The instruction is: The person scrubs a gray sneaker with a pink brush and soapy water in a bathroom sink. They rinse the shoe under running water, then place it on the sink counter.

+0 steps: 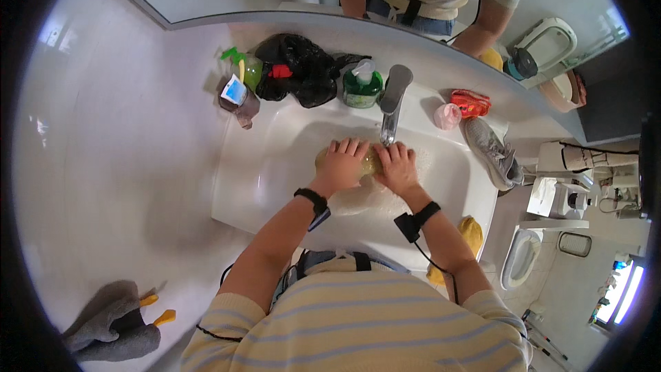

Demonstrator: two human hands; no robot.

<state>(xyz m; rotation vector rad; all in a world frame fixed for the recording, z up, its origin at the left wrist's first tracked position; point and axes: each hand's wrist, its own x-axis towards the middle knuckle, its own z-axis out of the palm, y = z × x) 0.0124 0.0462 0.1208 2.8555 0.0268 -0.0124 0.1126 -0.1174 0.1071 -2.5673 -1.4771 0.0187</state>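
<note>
Both of my hands rest on a yellowish, wet-looking object in the white washbasin; its kind is hard to tell, as the hands cover much of it. My left hand lies over its left part, fingers pointing away from me. At its right end, my right hand grips it just below the spout of the chrome tap. Sudsy water lies in the basin under and around the hands.
Behind the basin stand a green pump bottle, a black plastic bag and a cup holding a tube. On the right rim are a grey shoe, a pink cup, a red packet and a yellow cloth.
</note>
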